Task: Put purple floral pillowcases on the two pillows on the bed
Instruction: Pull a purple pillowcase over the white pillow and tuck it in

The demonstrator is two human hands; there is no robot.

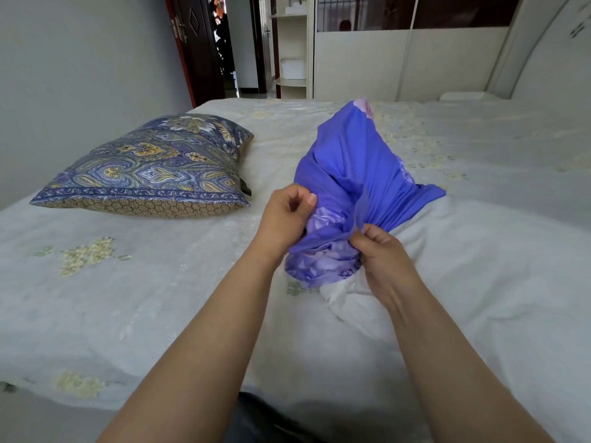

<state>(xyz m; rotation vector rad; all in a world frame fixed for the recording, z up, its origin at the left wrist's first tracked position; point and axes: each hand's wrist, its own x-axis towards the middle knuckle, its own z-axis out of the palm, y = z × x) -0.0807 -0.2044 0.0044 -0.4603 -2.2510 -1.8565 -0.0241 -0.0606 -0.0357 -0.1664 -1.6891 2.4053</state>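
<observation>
Pillowcase [355, 174], one purple floral, mid-frame on the bed [128, 298], bunched lengthwise away from you; your left hand [284, 219] and right hand [383, 257] pinch its near opening. One patterned pillow [150, 167] lies left.

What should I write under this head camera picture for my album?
Both hands bunch a purple pillowcase on the bed, beside a patterned pillow.

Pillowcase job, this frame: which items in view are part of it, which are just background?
Part of the job:
- purple floral pillowcase, bunched, gripped by left hand and right hand
- white pillow under it, near end sticking out
- blue paisley pillow, lying apart to the left, untouched
- bed

Just background:
- dark door
- shelf unit
- wardrobe
</observation>
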